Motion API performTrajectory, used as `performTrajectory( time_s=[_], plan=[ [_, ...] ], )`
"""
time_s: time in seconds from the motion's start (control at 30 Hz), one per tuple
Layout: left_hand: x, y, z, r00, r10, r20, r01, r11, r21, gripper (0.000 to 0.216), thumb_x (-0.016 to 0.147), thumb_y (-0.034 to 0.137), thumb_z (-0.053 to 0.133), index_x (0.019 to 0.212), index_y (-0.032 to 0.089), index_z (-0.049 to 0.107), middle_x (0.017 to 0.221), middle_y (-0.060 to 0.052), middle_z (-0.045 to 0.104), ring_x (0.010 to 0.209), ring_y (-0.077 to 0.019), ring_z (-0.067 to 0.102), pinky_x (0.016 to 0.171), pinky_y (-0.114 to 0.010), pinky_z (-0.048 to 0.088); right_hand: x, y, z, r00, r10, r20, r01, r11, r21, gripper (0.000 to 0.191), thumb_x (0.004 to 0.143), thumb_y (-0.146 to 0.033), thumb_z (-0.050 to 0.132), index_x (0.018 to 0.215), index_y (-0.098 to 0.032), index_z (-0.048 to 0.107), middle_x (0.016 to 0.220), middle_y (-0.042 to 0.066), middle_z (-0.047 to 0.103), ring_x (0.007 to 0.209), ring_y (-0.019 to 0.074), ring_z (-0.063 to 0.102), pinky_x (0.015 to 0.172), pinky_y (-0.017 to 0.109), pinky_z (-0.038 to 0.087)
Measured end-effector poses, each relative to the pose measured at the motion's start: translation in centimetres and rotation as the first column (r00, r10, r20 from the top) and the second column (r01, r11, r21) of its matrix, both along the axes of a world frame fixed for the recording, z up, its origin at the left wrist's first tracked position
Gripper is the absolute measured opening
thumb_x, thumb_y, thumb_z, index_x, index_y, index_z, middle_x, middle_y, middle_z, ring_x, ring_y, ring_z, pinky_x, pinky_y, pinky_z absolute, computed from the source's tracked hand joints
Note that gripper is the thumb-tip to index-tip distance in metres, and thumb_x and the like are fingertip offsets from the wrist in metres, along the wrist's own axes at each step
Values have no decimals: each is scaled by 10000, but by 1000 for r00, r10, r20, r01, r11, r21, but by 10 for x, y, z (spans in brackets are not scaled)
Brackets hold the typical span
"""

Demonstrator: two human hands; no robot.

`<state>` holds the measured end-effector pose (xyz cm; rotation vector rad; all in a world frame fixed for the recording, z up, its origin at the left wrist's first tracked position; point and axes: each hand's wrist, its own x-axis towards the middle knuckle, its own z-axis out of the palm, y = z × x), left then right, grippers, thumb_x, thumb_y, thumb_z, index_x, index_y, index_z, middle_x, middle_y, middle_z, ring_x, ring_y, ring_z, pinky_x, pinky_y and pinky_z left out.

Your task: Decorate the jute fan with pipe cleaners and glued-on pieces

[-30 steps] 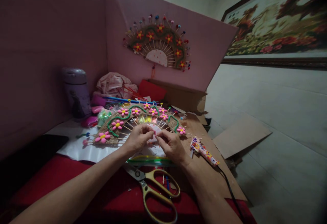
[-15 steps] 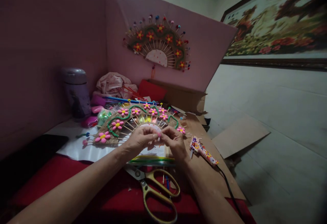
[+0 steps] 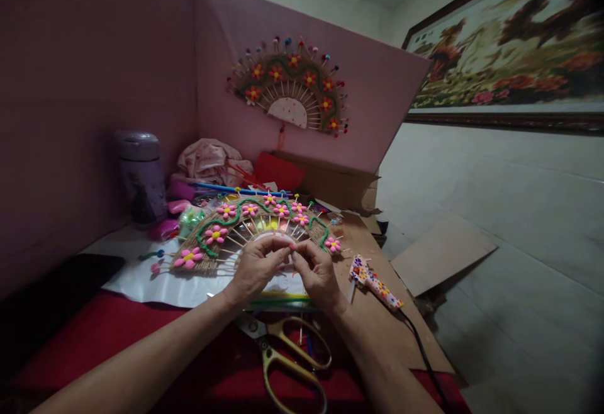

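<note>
A fan-shaped craft (image 3: 221, 238) of sticks and twine, with pink flowers and a green vine, lies on the table. My left hand (image 3: 257, 266) and my right hand (image 3: 317, 272) meet over its white centre, fingertips pinched together on a tiny pink bit (image 3: 292, 247). Both hands are closed in a pinch. The fan's near middle is hidden under my hands.
Gold-handled scissors (image 3: 292, 354) lie on the red cloth near me. A patterned glue gun (image 3: 375, 282) with a black cord lies to the right. A purple flask (image 3: 140, 178), cloth and craft bits stand at the back. A finished fan (image 3: 292, 90) hangs on the pink board.
My hands have shifted slightly up and away over the fan's centre while staying pinched together. The view has tilted a little.
</note>
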<state>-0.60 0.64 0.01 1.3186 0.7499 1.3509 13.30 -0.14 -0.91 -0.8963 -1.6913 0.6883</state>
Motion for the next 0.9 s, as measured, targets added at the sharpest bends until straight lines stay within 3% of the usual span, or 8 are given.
performTrajectory(
  time_s=[0.2,0.37,0.6,0.77,0.9],
  plan=[
    [1,2,-2,1000,31,-2,-31,997,-72,231,656,342,706,721,127,652,558,16,600,331,-32,404,300,-157,299,-1,7,2,974,69,-216,-105,982,-160,242,779,-403,601,710,-176,555,658,-11,552,589,108,506,537,226,446],
    [-5,5,1,997,-57,-58,51,993,-103,259,647,362,709,710,113,672,593,-8,619,413,-67,501,355,-177,418,5,11,0,982,92,-164,-119,979,-164,247,771,-407,614,725,-168,572,679,-10,578,613,109,530,559,230,464],
    [-9,11,-1,990,-140,11,138,959,-246,282,577,342,755,657,99,637,554,-19,622,470,-95,556,482,-238,499,6,11,-5,991,107,-81,-120,977,-177,207,793,-375,590,738,-176,571,696,2,606,649,127,566,610,244,461],
    [-3,11,-9,996,-91,2,90,988,-125,239,624,323,710,669,107,619,535,3,601,457,-91,546,490,-238,497,3,11,-5,991,61,-117,-82,979,-187,206,762,-359,603,686,-176,546,637,-12,578,588,117,530,565,237,439],
    [4,7,-12,998,22,-66,-24,999,-31,166,661,277,655,671,118,609,563,5,602,462,-102,554,466,-233,491,-3,10,-9,995,-81,-60,73,989,-129,205,761,-315,581,632,-172,510,559,-41,488,509,85,424,490,210,353]
  ],
)
